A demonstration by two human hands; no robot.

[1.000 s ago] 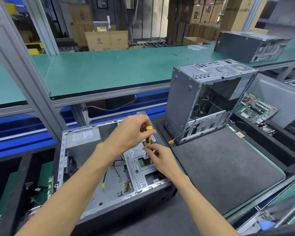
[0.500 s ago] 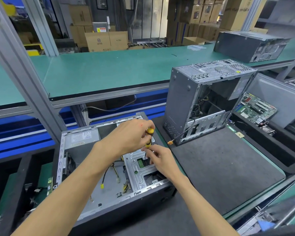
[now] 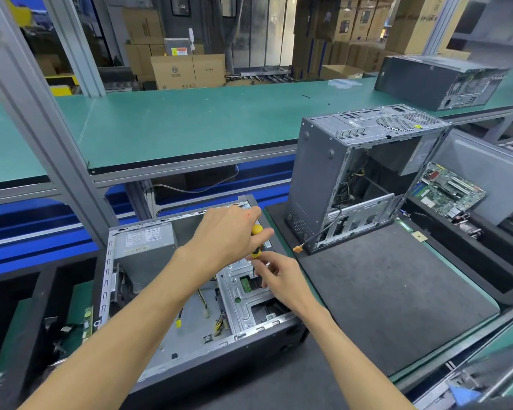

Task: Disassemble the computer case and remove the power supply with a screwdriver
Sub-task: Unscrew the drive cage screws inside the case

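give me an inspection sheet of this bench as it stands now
surface: dark mat on a green bench.
job's things: open case lying flat; power supply in its far left corner; screwdriver upright over the drive bracket.
clutter: second case standing open on the mat; motherboard in the tray to the right; closed case on the far shelf.
grippers: left hand grips the screwdriver handle; right hand has its fingers at the shaft near the tip.
cables: loose leads inside the open case; a cable hangs out of the second case.
surroundings: cardboard boxes, aluminium frame posts.
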